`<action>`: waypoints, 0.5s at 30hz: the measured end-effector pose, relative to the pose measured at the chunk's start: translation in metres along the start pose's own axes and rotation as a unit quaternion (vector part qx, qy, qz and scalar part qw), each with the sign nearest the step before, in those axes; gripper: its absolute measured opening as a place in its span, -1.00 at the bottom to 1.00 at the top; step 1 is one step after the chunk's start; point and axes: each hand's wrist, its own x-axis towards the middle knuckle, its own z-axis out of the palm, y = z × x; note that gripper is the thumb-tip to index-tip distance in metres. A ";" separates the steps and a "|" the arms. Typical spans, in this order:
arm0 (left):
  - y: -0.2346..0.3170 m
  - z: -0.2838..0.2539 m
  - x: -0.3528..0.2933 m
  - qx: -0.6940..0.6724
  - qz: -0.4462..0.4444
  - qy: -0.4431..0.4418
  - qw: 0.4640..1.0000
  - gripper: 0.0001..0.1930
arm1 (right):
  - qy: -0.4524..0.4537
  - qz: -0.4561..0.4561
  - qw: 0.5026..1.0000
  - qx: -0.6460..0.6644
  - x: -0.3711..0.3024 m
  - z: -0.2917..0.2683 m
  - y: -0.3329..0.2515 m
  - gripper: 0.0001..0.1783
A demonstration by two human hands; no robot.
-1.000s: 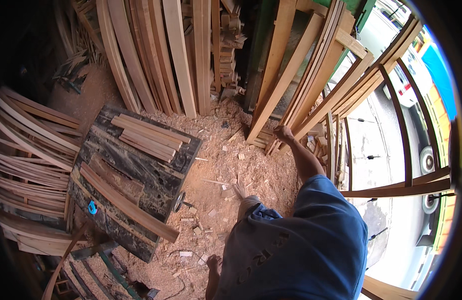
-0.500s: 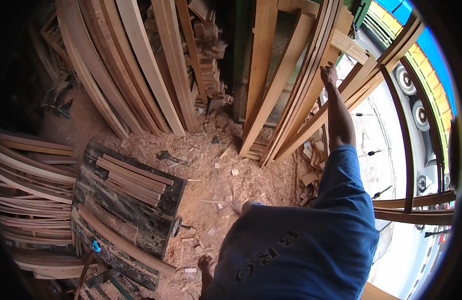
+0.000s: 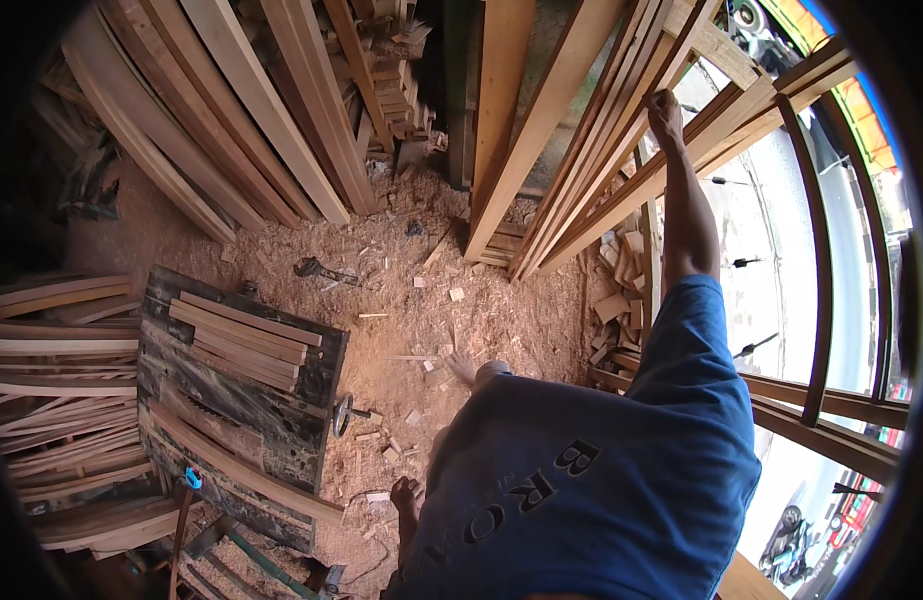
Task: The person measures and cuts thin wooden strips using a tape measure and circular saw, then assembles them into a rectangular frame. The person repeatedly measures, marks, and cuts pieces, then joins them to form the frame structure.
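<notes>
My right arm, in a blue sleeve, stretches to the upper right. My right hand (image 3: 666, 112) is closed on the upper edge of a narrow wooden plank (image 3: 622, 150), one of a bundle leaning upright. Low beside my body hangs my left hand (image 3: 408, 496), fingers curled in, with nothing seen in it. It is nearest to the end of a curved wooden piece (image 3: 252, 462) on a dark machine table (image 3: 322, 410). Several short wooden strips (image 3: 247, 340) lie side by side on that table.
Wood shavings and offcuts cover the floor (image 3: 412, 280), where my bare foot (image 3: 464, 368) stands. Long boards (image 3: 252, 110) lean at the back left. Curved pieces (image 3: 62, 385) are stacked at the left. A handwheel (image 3: 343, 415) sticks out from the machine table. A wooden frame (image 3: 817, 260) stands at the right.
My right hand has gone from touching the planks with fingers extended to closing on one. The view has shifted, and my left hand sits slightly higher in it.
</notes>
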 end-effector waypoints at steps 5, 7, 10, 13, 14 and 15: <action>0.021 0.021 0.010 0.003 -0.014 0.057 0.998 -0.58 | 0.121 0.004 0.963 0.239 -0.072 0.029 0.057 -0.64; 0.017 0.033 0.017 -0.065 0.073 0.042 0.994 -0.71 | 0.062 -0.027 0.981 0.179 -0.116 0.068 0.063 -0.62; -0.004 0.055 0.026 -0.082 0.091 0.073 0.990 -0.76 | 0.005 -0.060 0.998 0.030 -0.211 0.117 0.074 -0.57; -0.022 0.072 0.020 0.007 0.228 0.111 0.967 -0.78 | -0.113 -0.109 0.988 0.003 -0.295 0.145 0.061 -0.50; -0.025 0.074 0.013 -0.018 0.219 0.127 0.967 -0.79 | -0.166 -0.136 0.976 0.037 -0.313 0.148 0.043 -0.47; -0.029 0.078 0.004 -0.049 0.213 0.127 0.967 -0.80 | -0.211 -0.181 0.958 0.075 -0.327 0.150 0.018 -0.42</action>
